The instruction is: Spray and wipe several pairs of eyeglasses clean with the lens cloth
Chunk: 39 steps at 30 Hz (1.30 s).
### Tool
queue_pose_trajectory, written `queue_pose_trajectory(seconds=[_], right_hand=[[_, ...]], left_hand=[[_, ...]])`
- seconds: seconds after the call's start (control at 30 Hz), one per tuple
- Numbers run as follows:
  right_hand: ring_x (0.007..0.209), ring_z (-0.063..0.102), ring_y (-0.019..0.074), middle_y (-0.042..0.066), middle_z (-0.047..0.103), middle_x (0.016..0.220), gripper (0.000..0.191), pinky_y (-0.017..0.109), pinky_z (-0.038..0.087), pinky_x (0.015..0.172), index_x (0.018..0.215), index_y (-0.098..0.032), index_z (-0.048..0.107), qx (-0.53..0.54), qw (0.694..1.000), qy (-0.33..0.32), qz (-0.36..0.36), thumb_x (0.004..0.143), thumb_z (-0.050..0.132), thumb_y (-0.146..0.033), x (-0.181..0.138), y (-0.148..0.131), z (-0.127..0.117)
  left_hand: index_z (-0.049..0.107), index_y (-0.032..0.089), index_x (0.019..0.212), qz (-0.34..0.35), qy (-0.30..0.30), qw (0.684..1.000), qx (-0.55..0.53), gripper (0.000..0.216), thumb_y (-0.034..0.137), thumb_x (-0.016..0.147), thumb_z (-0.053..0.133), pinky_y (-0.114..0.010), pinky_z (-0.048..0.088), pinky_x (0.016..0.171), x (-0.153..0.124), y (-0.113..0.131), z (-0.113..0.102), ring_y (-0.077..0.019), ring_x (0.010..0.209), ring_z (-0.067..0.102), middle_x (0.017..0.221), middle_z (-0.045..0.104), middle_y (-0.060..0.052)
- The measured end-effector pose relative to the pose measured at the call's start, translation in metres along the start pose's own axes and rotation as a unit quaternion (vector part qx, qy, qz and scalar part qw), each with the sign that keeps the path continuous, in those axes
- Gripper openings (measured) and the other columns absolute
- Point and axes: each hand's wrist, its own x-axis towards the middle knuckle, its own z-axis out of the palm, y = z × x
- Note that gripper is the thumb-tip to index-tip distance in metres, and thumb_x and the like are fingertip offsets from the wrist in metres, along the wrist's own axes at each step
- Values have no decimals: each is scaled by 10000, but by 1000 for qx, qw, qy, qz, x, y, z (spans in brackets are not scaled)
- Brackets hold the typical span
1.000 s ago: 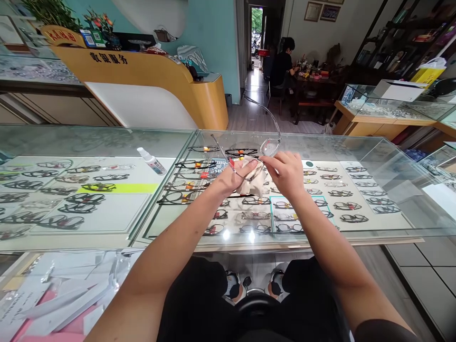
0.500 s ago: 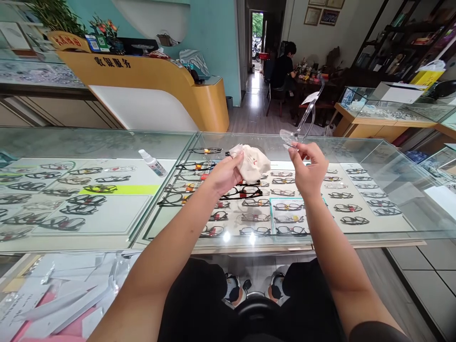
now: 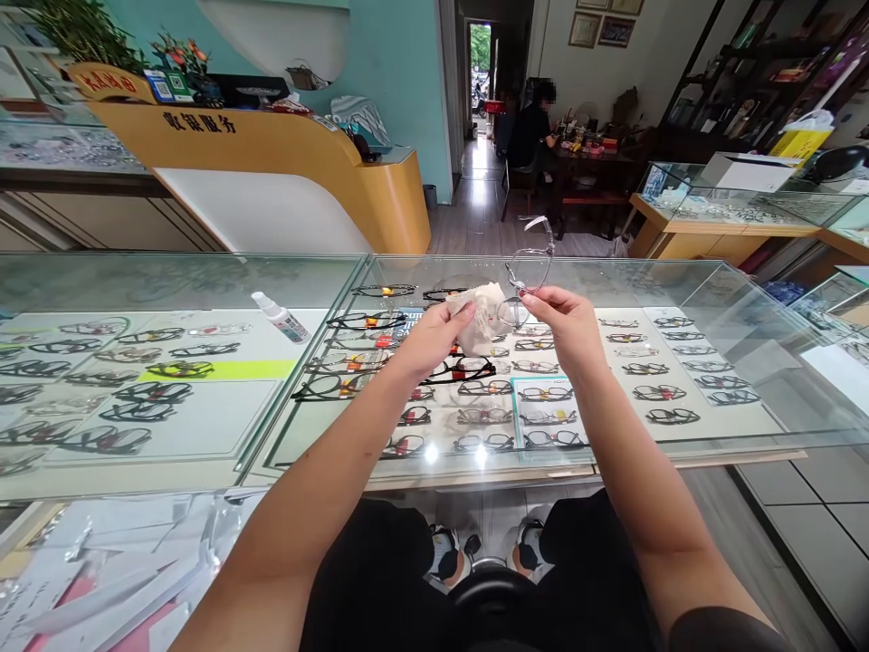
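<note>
My left hand (image 3: 441, 337) is closed on a cream-coloured cloth (image 3: 483, 317), pinched between thumb and fingers and hanging in folds. In my right hand (image 3: 565, 328) is a pair of clear-framed eyeglasses (image 3: 530, 268), gripped near the middle of the frame and turned on end. One lens points up; the lower one is beside the cloth, and whether they touch I cannot tell. A white tag hangs at the top of the glasses. Both hands are above the glass showcase (image 3: 400, 466), where rows of eyeglasses lie under the top.
A white spray bottle (image 3: 280, 317) stands on the showcase, left of my hands. Papers and plastic sleeves (image 3: 122, 561) lie at the lower left. Beyond is a yellow-and-white counter (image 3: 272, 149). A person (image 3: 533, 136) sits at a dark table at the back.
My right hand has brought the eyeglasses left and lower, close to the cloth, and turned them. The cloth in my left hand has shifted slightly and is folded differently. The view has moved slightly.
</note>
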Motion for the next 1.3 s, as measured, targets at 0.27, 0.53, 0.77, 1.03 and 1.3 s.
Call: queue_pose_trajectory(seconds=[0.27,0.53,0.77,1.03,1.3], right_hand=[[849,623,180,26,798,876,269,361,505,856,809,-251,874,21,997,-48,61,661,984,-446,3,8,1],[785,580,160,7,754,815,375,336,478,778,767,-236,834,40,991,-73,103,596,1008,-521,-1,10,9],[630,389,107,-36,613,672,405,313,324,623,767,-223,831,59,988,-71,127,586,1010,-538,-3,12,14],[690,475,124,-17,664,745,327,298,367,647,781,-216,835,83,980,-97,150,645,950,-489,-1,15,14],[655,550,112,-23,691,739,454,258,400,598,863,-211,825,152,963,-135,177,613,1024,-534,-4,19,15]], left_hand=[[797,155,933,17,-75,987,142,646,795,870,739,-308,507,762,-7,16,6,-217,822,639,900,751,-82],[686,181,787,20,-123,981,150,656,825,909,659,-278,425,626,-10,17,10,-168,657,520,739,632,-41],[717,173,862,46,-109,979,166,580,748,934,692,-273,423,660,-9,8,13,-167,697,545,804,670,-39],[722,167,861,29,-72,988,130,557,721,861,778,-288,428,690,-11,12,18,-173,712,548,799,666,-39],[721,159,1100,-11,-110,991,72,514,480,763,940,-274,470,749,-15,12,19,-166,799,604,924,698,-27]])
